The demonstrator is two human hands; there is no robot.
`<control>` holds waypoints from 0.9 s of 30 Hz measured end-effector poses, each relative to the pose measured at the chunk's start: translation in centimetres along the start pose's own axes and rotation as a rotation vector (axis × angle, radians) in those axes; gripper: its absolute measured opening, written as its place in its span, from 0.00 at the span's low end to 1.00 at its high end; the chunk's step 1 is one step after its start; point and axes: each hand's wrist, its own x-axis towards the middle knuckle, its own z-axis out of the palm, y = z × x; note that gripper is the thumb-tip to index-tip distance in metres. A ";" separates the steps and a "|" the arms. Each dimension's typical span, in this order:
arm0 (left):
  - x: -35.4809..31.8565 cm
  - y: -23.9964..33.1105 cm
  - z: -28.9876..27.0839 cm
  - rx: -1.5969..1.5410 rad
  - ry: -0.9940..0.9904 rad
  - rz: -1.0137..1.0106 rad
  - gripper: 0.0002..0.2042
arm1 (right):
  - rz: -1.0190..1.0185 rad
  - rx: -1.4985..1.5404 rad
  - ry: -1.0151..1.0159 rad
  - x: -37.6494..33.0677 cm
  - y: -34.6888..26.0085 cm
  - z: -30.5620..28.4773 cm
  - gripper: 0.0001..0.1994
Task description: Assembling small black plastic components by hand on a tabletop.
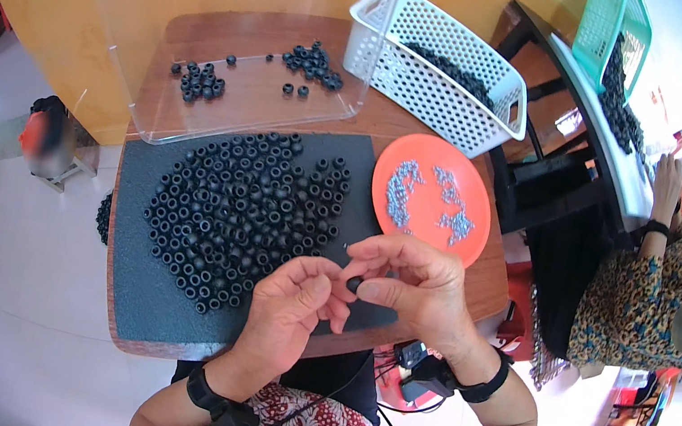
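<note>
A small black round part (354, 285) is pinched between the thumb and fingers of my right hand (418, 291). My left hand (288, 309) meets it from the left, with fingers curled and closed; whatever lies between its fingertips, if anything, is too small to make out. Under and beyond my hands, a dark grey mat (126, 303) bears a dense spread of black ring-shaped parts (242, 205), many with their holes facing up. Just beyond my right hand is an orange-red plate (438, 153) holding small silvery metal pieces (400, 192).
A clear plastic screen (238, 21) stands at the back of the wooden table (180, 39), with loose black parts around it. Back right stands a white perforated basket (433, 106) of black parts. At the far right, another person (650, 295) sits by a table with a tipped green basket (606, 32).
</note>
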 end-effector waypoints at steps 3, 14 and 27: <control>-0.3 -0.3 1.3 0.106 0.018 0.043 0.10 | -0.129 -0.050 0.071 -1.4 1.5 0.2 0.14; -0.9 -0.9 2.6 0.204 0.089 -0.004 0.08 | -0.473 -0.523 0.258 -3.5 3.4 0.3 0.11; -1.1 -0.6 2.4 0.356 0.083 -0.022 0.11 | -0.571 -0.616 0.372 -4.2 4.1 0.8 0.09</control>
